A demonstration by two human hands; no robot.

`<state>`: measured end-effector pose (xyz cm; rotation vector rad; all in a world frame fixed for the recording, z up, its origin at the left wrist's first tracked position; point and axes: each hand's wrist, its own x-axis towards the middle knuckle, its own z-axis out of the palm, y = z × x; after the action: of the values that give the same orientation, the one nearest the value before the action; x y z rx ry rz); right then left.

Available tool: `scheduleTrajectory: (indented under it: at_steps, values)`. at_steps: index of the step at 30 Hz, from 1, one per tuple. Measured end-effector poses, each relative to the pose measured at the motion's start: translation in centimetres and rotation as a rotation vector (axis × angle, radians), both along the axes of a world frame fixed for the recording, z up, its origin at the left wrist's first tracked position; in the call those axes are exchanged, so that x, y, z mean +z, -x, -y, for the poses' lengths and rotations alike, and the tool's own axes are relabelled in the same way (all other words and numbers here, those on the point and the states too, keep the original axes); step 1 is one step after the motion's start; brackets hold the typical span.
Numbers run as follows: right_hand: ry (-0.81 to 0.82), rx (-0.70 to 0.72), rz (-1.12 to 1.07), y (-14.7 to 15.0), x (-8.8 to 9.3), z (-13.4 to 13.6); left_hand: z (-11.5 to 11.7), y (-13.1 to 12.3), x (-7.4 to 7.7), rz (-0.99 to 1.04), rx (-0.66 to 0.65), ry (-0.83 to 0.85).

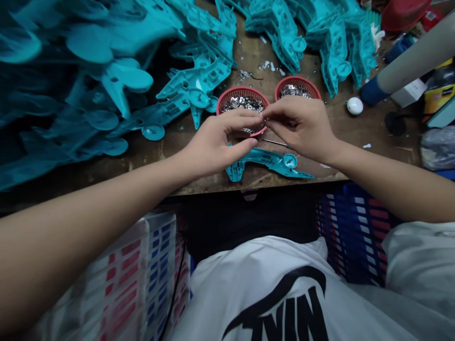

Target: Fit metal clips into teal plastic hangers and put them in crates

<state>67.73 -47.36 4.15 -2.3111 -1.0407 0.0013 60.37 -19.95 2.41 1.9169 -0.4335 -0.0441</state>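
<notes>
My right hand (302, 124) pinches thumb and forefinger together; whatever small piece lies between the fingertips is too tiny to name. Close beside it, my left hand (222, 141) has its fingers stretched out and its thumb apart, the fingertips near the right hand's pinch. Behind the hands stand a red basket (219, 100) of small metal parts and a second red basket (317, 90), partly covered by my right hand. Under the hands lies a turquoise plastic part (270, 161) at the table's front edge. A thin metal rod (275, 142) rests just behind it.
A large heap of turquoise parts (88, 85) fills the left, with stacked turquoise parts (330, 47) at the back right. A grey tube (408, 57) slants over the right side, near a white round object (354, 106). Plastic crates (142, 265) stand below the table.
</notes>
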Motion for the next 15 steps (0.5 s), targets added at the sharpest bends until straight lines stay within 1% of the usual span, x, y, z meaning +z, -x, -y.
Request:
scheduleTrajectory:
  at_steps: [3, 5, 6, 8, 10, 13, 15]
  values:
    - [0.030, 0.118, 0.036, -0.8, -0.4, 0.6, 0.4, 0.4, 0.4, -0.207, 0.029, 0.173]
    - [0.031, 0.194, 0.065, -1.5, -0.6, 0.9, 0.4, 0.6, 0.8, -0.308, 0.042, 0.206]
    - [0.037, 0.229, 0.075, -1.8, -0.7, 1.1, 0.4, 0.6, 0.9, -0.328, 0.047, 0.181]
    - [0.079, 0.291, 0.068, -2.5, -0.8, 1.2, 0.3, 0.6, 1.0, -0.285, 0.045, 0.052]
    - [0.180, 0.348, 0.011, -3.1, -1.0, 1.2, 0.1, 0.5, 0.8, -0.151, -0.024, -0.178]
    - [0.323, 0.432, -0.111, -3.6, -1.5, 0.8, -0.1, 0.5, 0.2, 0.070, -0.258, -0.561]
    - [0.342, 0.464, -0.164, -3.8, -1.9, 0.6, 0.0, 0.6, -0.3, 0.115, -0.407, -0.728]
